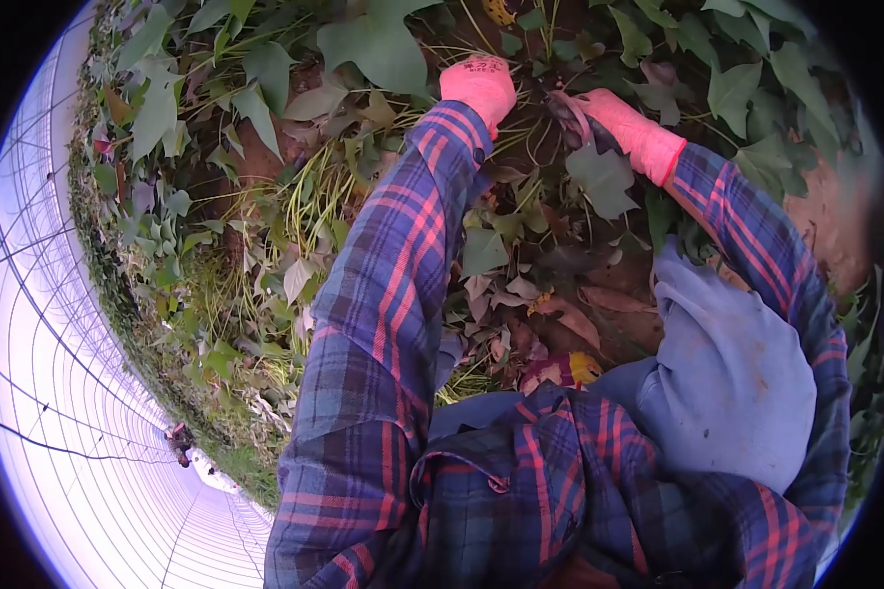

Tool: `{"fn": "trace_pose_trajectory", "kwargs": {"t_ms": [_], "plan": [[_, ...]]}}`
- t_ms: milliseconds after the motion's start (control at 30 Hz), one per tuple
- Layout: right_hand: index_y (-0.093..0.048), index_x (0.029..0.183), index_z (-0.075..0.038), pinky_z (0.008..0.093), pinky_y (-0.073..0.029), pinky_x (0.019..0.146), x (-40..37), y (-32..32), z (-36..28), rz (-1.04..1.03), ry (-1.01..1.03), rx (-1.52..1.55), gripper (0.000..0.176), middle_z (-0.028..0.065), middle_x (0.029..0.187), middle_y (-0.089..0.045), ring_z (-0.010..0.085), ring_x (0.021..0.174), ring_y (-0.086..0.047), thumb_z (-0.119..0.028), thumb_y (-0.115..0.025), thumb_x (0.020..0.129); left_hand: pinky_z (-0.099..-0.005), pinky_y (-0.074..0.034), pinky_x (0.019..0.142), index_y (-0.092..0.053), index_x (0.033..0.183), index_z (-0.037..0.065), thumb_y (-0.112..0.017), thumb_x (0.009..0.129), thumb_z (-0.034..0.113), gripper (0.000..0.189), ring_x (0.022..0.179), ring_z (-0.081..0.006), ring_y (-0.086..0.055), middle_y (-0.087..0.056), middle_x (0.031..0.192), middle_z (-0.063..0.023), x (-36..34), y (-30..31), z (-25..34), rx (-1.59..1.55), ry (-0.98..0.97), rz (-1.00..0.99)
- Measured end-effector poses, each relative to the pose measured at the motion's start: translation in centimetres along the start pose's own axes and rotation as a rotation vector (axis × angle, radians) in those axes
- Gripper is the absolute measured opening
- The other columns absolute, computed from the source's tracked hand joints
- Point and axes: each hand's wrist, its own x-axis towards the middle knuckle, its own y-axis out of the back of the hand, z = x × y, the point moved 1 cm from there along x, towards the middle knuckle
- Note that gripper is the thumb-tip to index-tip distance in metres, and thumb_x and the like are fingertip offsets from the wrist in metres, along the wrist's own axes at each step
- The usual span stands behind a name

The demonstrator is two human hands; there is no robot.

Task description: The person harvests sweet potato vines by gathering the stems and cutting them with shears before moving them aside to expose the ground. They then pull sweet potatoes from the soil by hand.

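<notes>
My left hand (478, 89), in a pink glove with dark print, is closed among the vine stems (501, 61) near the top. Thin stems run in under its fist, and its fingertips are hidden. To its right, my right hand (621, 126) wears a pink glove with a darker palm side. Its fingers curl in at the dark base of the plant; what they grip is hidden in shadow. A broad lobed leaf (602, 181) hangs just below this hand. Another large green leaf (381, 44) lies left of my left hand.
Dense leafy vines (295, 196) cover the ground to the left, with brown soil (619, 329) and dry leaves (567, 319) below my hands. My bent knee (732, 363) is at the right. A hooped greenhouse frame (79, 412) curves along the left, with a distant person (180, 444).
</notes>
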Motion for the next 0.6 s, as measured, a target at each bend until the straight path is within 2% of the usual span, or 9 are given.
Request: {"fn": "trace_pose_trajectory", "kwargs": {"t_ms": [67,133,200,267,300,333,433,533,600], "plan": [[-0.064,0.094,-0.005,0.0235,-0.042,0.057,-0.4,1.1,0.8,-0.032,0.098,-0.079,0.023,-0.002,0.074,-0.056,0.0062,0.065,-0.051,-0.025,-0.053,0.095,-0.0391,-0.046,0.093,-0.056,0.12,0.007,-0.049,0.09,0.032,0.039,0.114,-0.0275,-0.056,-0.058,0.122,-0.0169,-0.2,-1.6,-1.1,-0.016,-0.059,0.052],[-0.064,0.098,-0.005,0.0233,-0.043,0.058,-1.9,3.1,2.4,-0.059,0.194,-0.163,0.022,-0.0019,0.075,-0.057,0.0056,0.065,-0.05,-0.024,-0.054,0.094,-0.0376,-0.05,0.084,-0.058,0.117,0.005,-0.053,0.088,0.033,0.04,0.102,-0.0244,-0.062,-0.064,0.109,-0.0153,-1.8,-2.8,-1.9,-0.09,-0.101,0.325],[-0.061,0.108,-0.004,0.023,-0.044,0.061,-5.0,3.9,3.2,0.12,0.699,-0.715,0.021,-0.0011,0.079,-0.057,0.0064,0.068,-0.049,-0.016,-0.053,0.092,-0.038,-0.049,0.086,-0.055,0.121,0.005,-0.054,0.088,0.037,0.046,0.104,-0.0257,-0.061,-0.063,0.111,-0.016,-3.2,-2.8,-3.3,-0.205,-0.19,0.295],[-0.056,0.116,-0.003,0.0245,-0.046,0.071,-8.6,5.1,2.3,0.026,0.242,-0.069,0.03,0.0012,0.085,-0.058,0.0091,0.074,-0.051,-0.012,-0.055,0.088,-0.0385,-0.048,0.087,-0.052,0.124,0.005,-0.055,0.087,0.041,0.051,0.105,-0.0269,-0.06,-0.062,0.113,-0.0167,-3.6,-2.6,-4.0,-0.31,-0.289,0.251],[-0.059,0.114,-0.003,0.0201,-0.044,0.056,-9.2,5.7,2.7,0.046,0.398,-0.172,0.026,-0.0007,0.081,-0.059,0.0053,0.064,-0.054,-0.017,-0.053,0.093,-0.0386,-0.048,0.088,-0.051,0.125,0.005,-0.056,0.086,0.043,0.054,0.105,-0.028,-0.06,-0.06,0.114,-0.0167,-3.8,-2.9,-4.1,-0.298,-0.341,0.19],[-0.06,0.11,-0.002,0.0177,-0.042,0.051,-9.9,5.7,3.6,0.225,0.558,-0.135,0.026,0.0,0.08,-0.059,0.0033,0.063,-0.053,-0.021,-0.051,0.095,-0.0387,-0.047,0.088,-0.051,0.125,0.004,-0.058,0.084,0.044,0.058,0.106,-0.029,-0.059,-0.059,0.116,-0.0168,-3.7,-3.0,-4.5,-0.283,-0.389,0.137],[-0.059,0.109,-0.003,0.0164,-0.033,0.043,-10.2,8.8,4.7,0.271,0.401,0.169,0.026,-0.0001,0.078,-0.058,0.0029,0.053,-0.047,-0.024,-0.049,0.096,-0.0382,-0.044,0.094,-0.051,0.127,0.006,-0.06,0.08,0.048,0.064,0.112,-0.0284,-0.057,-0.057,0.121,-0.015,-3.8,-3.5,-3.4,-0.257,-0.332,0.079],[-0.059,0.11,-0.002,0.0169,-0.032,0.041,-12.2,7.6,4.1,0.232,0.367,0.271,0.029,0.0001,0.078,-0.058,0.0035,0.05,-0.046,-0.025,-0.05,0.096,-0.0384,-0.043,0.097,-0.05,0.13,0.008,-0.061,0.079,0.05,0.067,0.115,-0.0267,-0.054,-0.057,0.123,-0.0142,-4.1,-3.2,-1.9,-0.181,-0.343,0.072],[-0.06,0.11,-0.003,0.017,-0.032,0.041,-10.8,8.3,5.2,0.219,0.372,0.188,0.029,0.0004,0.079,-0.059,0.0036,0.05,-0.046,-0.027,-0.05,0.096,-0.0388,-0.043,0.097,-0.05,0.131,0.008,-0.06,0.079,0.051,0.067,0.115,-0.0277,-0.054,-0.056,0.123,-0.016,-4.7,-3.3,-1.3,-0.14,-0.223,0.08]]}}
